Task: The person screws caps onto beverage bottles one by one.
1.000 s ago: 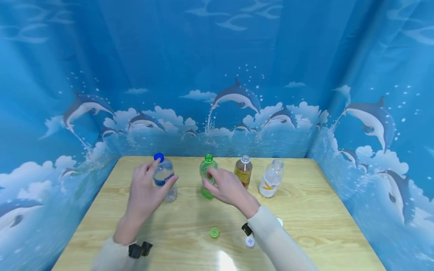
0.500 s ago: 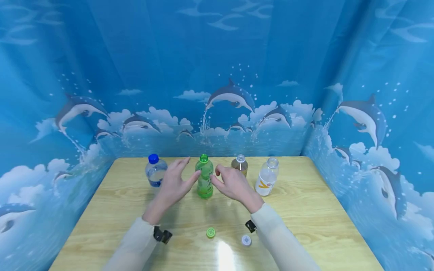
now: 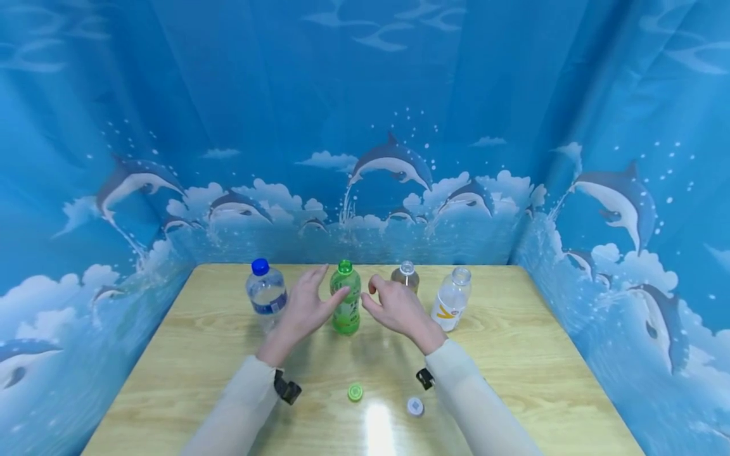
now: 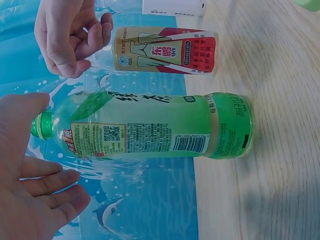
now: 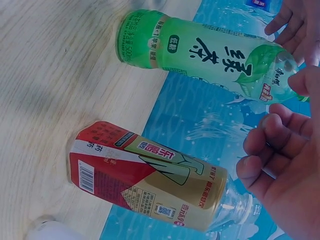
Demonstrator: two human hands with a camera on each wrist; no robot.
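Note:
A green tea bottle (image 3: 346,320) stands upright at the middle of the table, its green neck (image 4: 44,125) without a cap. My left hand (image 3: 308,309) is beside it on the left, thumb and fingers spread around the neck in the left wrist view, gripping nothing. To the bottle's right, my right hand (image 3: 397,310) hovers with loosely bent fingers and holds nothing. Behind that hand, partly hidden in the head view, is an uncapped bottle with a red and gold label (image 5: 150,175). A clear bottle with a blue cap (image 3: 267,292) stands left of my left hand.
An uncapped clear bottle with a white label (image 3: 450,305) stands at the right of the row. Nearer on the wooden table (image 3: 530,380) lie a green cap (image 3: 355,392) and a white cap (image 3: 415,406). A blue dolphin curtain (image 3: 274,126) encloses the back and sides.
My left hand has moved right, from in front of the blue-capped bottle to beside the green tea bottle. My right hand has shifted right, off the green bottle's front.

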